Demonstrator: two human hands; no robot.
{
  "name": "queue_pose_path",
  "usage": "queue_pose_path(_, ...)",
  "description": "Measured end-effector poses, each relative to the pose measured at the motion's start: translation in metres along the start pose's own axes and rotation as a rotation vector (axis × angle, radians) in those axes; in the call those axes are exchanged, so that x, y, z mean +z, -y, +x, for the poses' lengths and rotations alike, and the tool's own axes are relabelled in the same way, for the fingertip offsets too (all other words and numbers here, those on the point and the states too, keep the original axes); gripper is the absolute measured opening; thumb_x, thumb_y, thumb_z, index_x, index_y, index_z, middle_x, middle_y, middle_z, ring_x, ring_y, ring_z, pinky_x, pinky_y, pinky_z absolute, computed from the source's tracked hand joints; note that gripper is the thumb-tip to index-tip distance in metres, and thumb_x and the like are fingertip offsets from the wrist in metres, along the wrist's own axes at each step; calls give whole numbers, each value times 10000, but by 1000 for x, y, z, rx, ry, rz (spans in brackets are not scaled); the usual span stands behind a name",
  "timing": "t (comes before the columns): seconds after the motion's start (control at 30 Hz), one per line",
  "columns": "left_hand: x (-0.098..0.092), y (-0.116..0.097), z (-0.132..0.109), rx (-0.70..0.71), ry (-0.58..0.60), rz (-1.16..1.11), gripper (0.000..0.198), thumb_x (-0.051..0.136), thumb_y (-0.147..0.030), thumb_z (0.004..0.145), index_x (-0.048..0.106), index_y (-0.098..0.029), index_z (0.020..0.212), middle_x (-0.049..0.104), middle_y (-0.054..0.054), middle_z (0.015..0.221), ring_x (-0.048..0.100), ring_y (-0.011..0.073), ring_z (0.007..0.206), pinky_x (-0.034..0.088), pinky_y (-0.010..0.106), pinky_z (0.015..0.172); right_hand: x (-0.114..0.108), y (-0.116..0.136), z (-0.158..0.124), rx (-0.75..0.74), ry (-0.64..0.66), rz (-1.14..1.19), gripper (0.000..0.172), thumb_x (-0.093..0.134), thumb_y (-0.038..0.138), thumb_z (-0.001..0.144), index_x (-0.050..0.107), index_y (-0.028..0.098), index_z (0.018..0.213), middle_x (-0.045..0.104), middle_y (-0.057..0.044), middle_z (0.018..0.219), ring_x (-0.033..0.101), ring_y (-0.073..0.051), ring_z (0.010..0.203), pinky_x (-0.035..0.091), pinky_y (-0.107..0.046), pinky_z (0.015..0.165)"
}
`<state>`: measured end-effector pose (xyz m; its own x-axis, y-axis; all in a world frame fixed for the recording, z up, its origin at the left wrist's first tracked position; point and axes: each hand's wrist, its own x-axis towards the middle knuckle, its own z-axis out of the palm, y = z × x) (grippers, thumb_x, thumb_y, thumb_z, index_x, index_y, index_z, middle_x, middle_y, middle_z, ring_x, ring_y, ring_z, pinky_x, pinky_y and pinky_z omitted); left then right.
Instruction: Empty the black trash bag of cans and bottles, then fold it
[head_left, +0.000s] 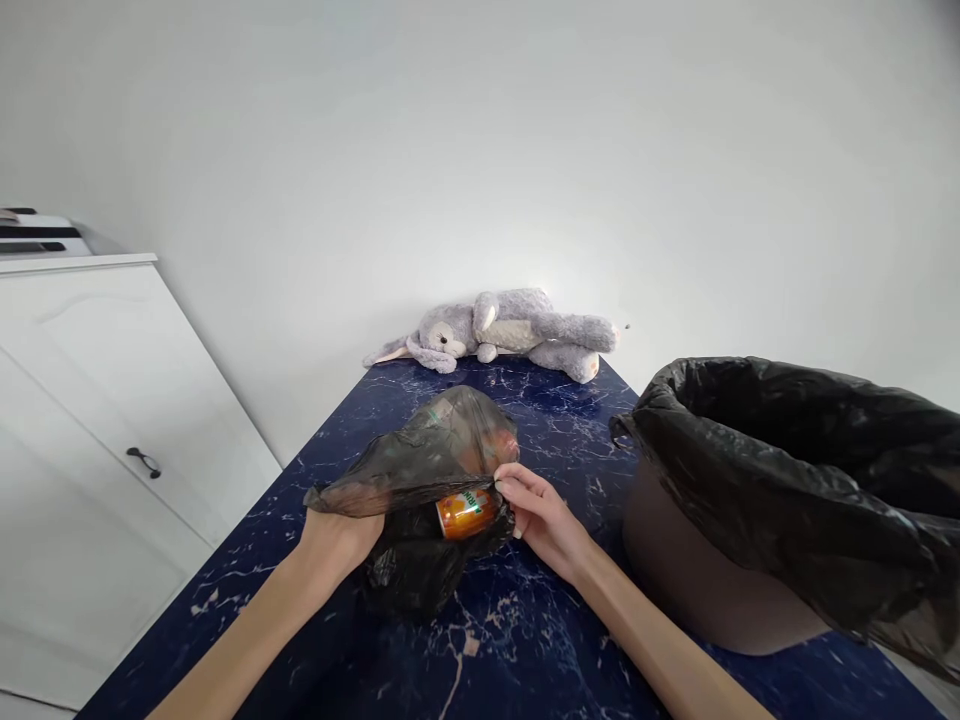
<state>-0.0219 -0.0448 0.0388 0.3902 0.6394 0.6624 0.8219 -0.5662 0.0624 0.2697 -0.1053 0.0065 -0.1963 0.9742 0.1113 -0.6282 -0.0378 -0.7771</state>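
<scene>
A thin black plastic bag [442, 440] lies in front of me on the blue marbled table, its mouth facing me. In the mouth, an orange drink can [466, 513] lies on its side. More orange and pale shapes show dimly through the film. My right hand [536, 512] pinches the bag's rim between thumb and fingers, just right of the can. At the left end of the mouth, my left hand [349, 530] reaches under the upper layer of film. Its fingers are mostly covered, so their grip is hard to make out.
To the right stands a large brownish bin [690, 560] with a black liner [765, 470] folded over its rim. A grey plush rabbit [510, 330] lies at the table's far end against the wall. A white cabinet [127, 400] stands left of the table [487, 660].
</scene>
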Motion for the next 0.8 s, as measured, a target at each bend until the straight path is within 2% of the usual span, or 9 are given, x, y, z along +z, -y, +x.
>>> queue_pose_path(0.07,-4,-5,4,52,27,26,222,516,-223,949,737,-211,970,774,146,922,746,351,807,620,468,699,-1,-1,0,5,8,-3,338,921,439,771,741,246,983,550,66,712,457,-73,522,433,-198,478)
queue_pose_path(0.17,-4,-21,15,214,112,6,263,488,-233,1011,711,-220,1150,749,153,1201,734,356,1087,615,493,919,-1,-2,0,14,21,-1,324,915,432,788,745,245,992,558,65,711,467,-70,526,431,-193,485)
queue_pose_path(0.23,0,-30,22,279,174,-33,302,461,-222,1033,685,-230,1235,720,143,1302,704,352,1183,587,507,1003,-1,-2,-1,15,23,4,318,915,429,790,749,243,988,554,67,699,459,-65,517,425,-189,485)
queue_pose_path(0.33,10,-30,26,263,219,-47,293,475,-211,1021,704,-230,1203,753,134,1228,727,352,1116,609,496,940,0,-1,-1,13,14,15,320,923,424,781,759,240,985,549,68,707,445,-57,512,420,-185,483)
queue_pose_path(0.53,21,-2,22,183,198,10,312,443,-187,994,737,-227,899,790,126,986,750,328,924,622,479,838,-1,2,0,4,-1,50,331,944,407,748,768,244,976,548,72,708,427,-56,511,432,-191,499)
queue_pose_path(0.67,13,4,18,123,200,50,281,501,-205,972,763,-234,875,791,105,936,744,302,925,621,464,878,-2,2,1,7,-3,72,345,955,415,736,770,246,973,566,66,729,447,-57,533,427,-186,507)
queue_pose_path(0.8,-3,-5,16,78,244,103,218,630,-333,915,812,-221,958,802,131,1051,733,353,1044,593,509,967,-2,1,1,17,-10,76,349,970,407,719,780,238,957,558,65,721,438,-55,535,410,-185,494)
